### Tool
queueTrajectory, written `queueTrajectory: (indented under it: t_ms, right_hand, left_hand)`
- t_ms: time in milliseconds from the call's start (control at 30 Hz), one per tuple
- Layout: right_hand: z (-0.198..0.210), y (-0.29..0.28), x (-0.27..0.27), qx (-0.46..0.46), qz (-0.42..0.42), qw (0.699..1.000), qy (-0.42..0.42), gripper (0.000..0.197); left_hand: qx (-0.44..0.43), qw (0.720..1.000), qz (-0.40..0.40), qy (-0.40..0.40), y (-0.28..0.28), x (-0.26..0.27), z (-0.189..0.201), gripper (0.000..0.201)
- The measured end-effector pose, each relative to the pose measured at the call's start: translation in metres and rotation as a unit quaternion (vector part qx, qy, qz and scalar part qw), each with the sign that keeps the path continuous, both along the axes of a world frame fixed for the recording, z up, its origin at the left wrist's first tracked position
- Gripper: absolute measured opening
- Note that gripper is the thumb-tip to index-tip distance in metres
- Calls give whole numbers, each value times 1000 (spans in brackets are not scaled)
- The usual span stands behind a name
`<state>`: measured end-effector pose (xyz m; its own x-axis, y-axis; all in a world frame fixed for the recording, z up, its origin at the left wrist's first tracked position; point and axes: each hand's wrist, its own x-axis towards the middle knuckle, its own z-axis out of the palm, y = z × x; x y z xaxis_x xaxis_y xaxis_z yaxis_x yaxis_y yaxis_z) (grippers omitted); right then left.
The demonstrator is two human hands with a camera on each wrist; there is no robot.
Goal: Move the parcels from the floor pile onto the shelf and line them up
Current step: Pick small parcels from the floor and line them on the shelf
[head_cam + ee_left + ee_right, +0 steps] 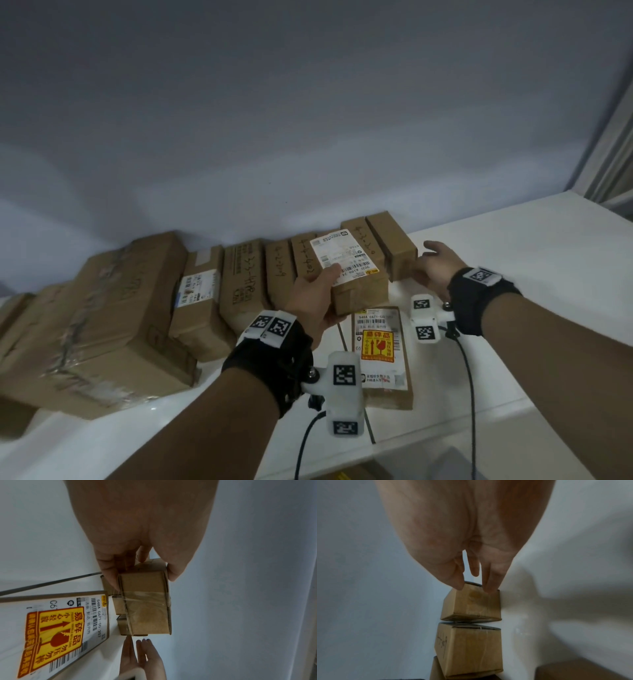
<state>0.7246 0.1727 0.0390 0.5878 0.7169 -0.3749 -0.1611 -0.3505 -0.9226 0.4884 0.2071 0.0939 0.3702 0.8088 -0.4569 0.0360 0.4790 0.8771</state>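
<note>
A row of brown cardboard parcels (pixel 239 274) stands along the wall on the white shelf (pixel 513 308). My left hand (pixel 325 284) grips a small box with a white label (pixel 349 263) just in front of the row's right part, thumb on one side and fingers on the other. The left wrist view shows the same box (pixel 147 608) in my left hand (pixel 144 581). My right hand (pixel 424 263) rests with straight fingers against the right face of the end box (pixel 394 246). In the right wrist view my right hand (pixel 474 588) touches that end box (pixel 471 604).
A flat parcel with a yellow fragile sticker (pixel 380 349) lies on the shelf below the held box, also seen as the flat parcel (pixel 56 628). A large taped carton (pixel 102 325) fills the left end. White shelf surface extends right of the row. The wall (pixel 308 120) is close behind.
</note>
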Motion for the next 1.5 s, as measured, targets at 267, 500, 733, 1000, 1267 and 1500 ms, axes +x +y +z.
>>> queueTrajectory:
  t_ms: [267,500,733,1000,1267,1500]
  right_hand:
    - [62,-54,-28,-7,37,998,-52,19]
    - [86,-76,-84,-10,182,980,76,52]
    - [80,-64,-11,129,-53,986,94,24]
    - [6,-26,62,-5,-118,993,-10,45]
    - [-45,-2,71,2,-110,993,-37,81]
    - [9,-4,26,-20,-82,965,-249,41]
  left_hand:
    - [2,1000,11,-4,-17,-3,12,30]
    - [11,998,28,-54,-36,0,26,37]
    - [68,995,-40,65,-26,3,30,42]
    - [71,984,-76,144,-16,8,3,5]
    - [38,984,-89,151,-15,6,-17,15]
    - [55,984,-80,148,-21,2,-20,14]
